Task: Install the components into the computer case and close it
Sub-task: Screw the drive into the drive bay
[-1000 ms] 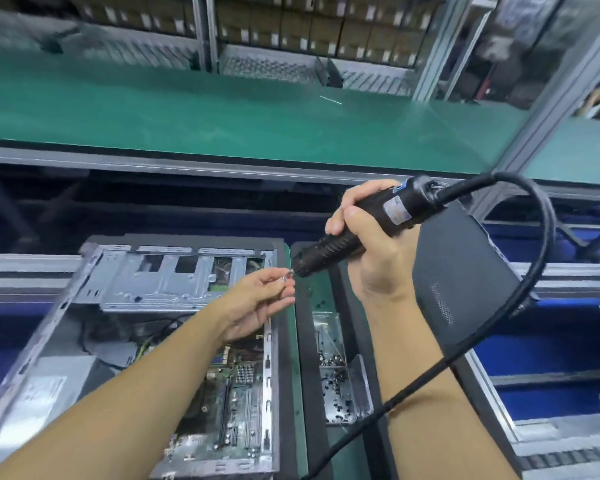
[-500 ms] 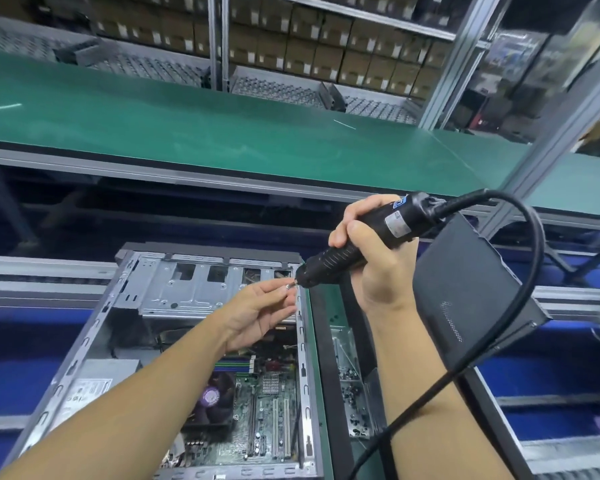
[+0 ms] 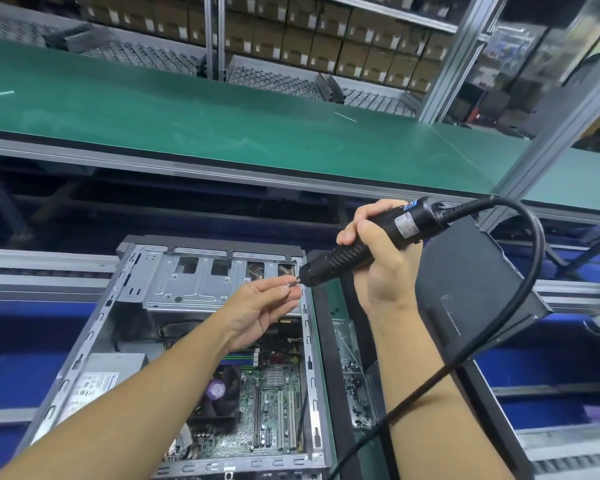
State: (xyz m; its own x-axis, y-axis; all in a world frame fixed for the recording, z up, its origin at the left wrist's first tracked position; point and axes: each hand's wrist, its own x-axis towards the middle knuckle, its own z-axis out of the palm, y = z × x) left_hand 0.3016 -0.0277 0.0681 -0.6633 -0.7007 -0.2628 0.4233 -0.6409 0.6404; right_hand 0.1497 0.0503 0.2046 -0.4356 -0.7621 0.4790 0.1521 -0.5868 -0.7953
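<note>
A long green tabletop (image 3: 222, 126) runs across the far side, with racks of cardboard boxes (image 3: 326, 46) stacked behind it. Nearer, on the lower line, the computer case (image 3: 174, 289) lies on its side with the open face up, so its interior is exposed. A black side panel (image 3: 471, 289) with a patch of vent holes sits tilted just to the right of the case, apart from it.

Inside the case, the motherboard (image 3: 274, 403) fills the near right part, a purple-hubbed cooler fan (image 3: 219, 389) sits to its left, and the grey power supply (image 3: 97, 379) lies against the left wall. Between case and panel there is a clear tray (image 3: 343, 327) holding loose screws.

The person's right hand (image 3: 385, 271) is wrapped round a black electric screwdriver (image 3: 350, 252), whose thick cable (image 3: 537, 251) loops up and over to the right. The tool's tip points down-left over the case's far right corner. The left hand (image 3: 257, 313), palm up, pinches a small metal piece at that tip, most likely a screw (image 3: 289, 288), though it is too small to be sure.
</note>
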